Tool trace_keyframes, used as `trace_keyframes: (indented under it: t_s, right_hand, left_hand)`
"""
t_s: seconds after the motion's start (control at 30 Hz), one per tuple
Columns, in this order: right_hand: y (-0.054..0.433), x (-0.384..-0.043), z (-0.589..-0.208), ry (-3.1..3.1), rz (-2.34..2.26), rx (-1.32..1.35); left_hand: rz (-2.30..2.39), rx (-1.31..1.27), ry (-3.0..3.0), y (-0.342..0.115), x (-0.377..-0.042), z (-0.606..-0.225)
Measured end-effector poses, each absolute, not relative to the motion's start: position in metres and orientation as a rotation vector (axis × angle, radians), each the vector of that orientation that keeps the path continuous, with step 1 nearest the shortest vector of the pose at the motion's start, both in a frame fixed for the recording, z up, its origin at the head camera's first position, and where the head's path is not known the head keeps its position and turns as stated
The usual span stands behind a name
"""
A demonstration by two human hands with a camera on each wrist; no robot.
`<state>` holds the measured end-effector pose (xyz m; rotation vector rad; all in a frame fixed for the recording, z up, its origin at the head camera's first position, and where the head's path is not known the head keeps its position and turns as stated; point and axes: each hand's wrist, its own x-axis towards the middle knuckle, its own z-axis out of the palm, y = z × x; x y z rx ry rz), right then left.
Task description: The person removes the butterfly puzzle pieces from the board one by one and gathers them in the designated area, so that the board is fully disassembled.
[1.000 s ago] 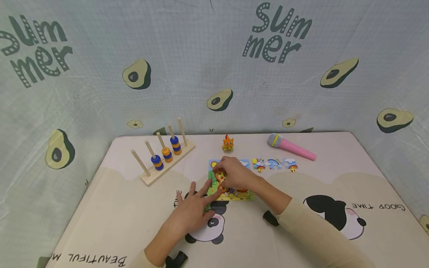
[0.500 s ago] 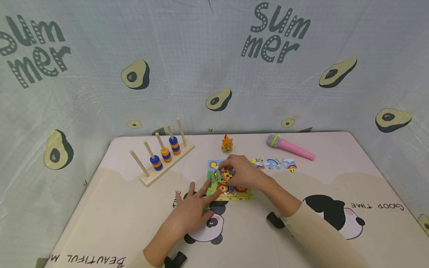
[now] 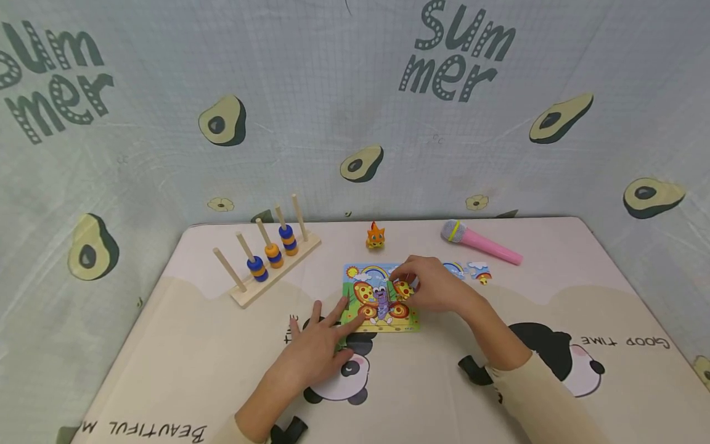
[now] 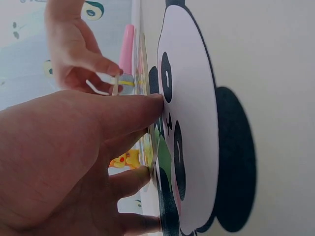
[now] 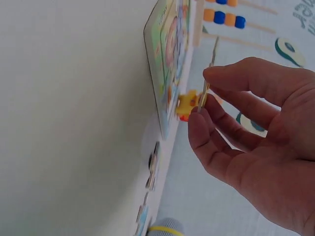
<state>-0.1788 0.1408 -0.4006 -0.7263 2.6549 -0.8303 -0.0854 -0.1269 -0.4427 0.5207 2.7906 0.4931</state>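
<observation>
A butterfly jigsaw puzzle (image 3: 381, 324) lies flat on the table in front of me. My left hand (image 3: 316, 351) rests at its lower left, fingers spread, with fingertips on the board's edge. Over the board's right side, my right hand (image 3: 435, 285) pinches a thin puzzle piece (image 3: 403, 290) with a red-and-yellow wing pattern. The right wrist view shows the piece (image 5: 204, 93) edge-on between thumb and fingers, raised above the board (image 5: 165, 59). In the left wrist view, the left thumb (image 4: 147, 105) touches the tablecloth.
Loose puzzle pieces (image 3: 478, 269) lie right of the board, partly hidden by the right hand. Behind stand an orange toy figure (image 3: 375, 237) and a pink toy microphone (image 3: 490, 246). A wooden peg stand (image 3: 277, 275) with blue and orange beads is at the left.
My right hand has moved rightward across the board with the puzzle piece, uncovering the butterfly's left wing and body. My left hand has stayed in place.
</observation>
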Motion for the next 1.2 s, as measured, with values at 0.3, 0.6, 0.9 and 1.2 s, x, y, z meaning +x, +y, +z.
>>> trace_keyframes:
  t_s: [0.3, 0.6, 0.9, 1.2]
  right_hand:
    - [0.169, -0.174, -0.401, 2.708, -0.827, -0.729]
    - [0.181, -0.175, -0.4, 2.735, -0.745, -0.647]
    - [0.188, -0.178, -0.408, 2.731, -0.665, -0.599]
    - [0.189, -0.179, -0.414, 2.732, -0.654, -0.597]
  left_hand:
    - [0.521, 0.49, 2.759, -0.124, -0.081, -0.432]
    - [0.492, 0.478, 2.76, -0.124, -0.081, -0.429]
    - [0.514, 0.462, 2.75, -0.124, -0.081, -0.429]
    - [0.511, 0.458, 2.742, -0.124, -0.082, -0.429]
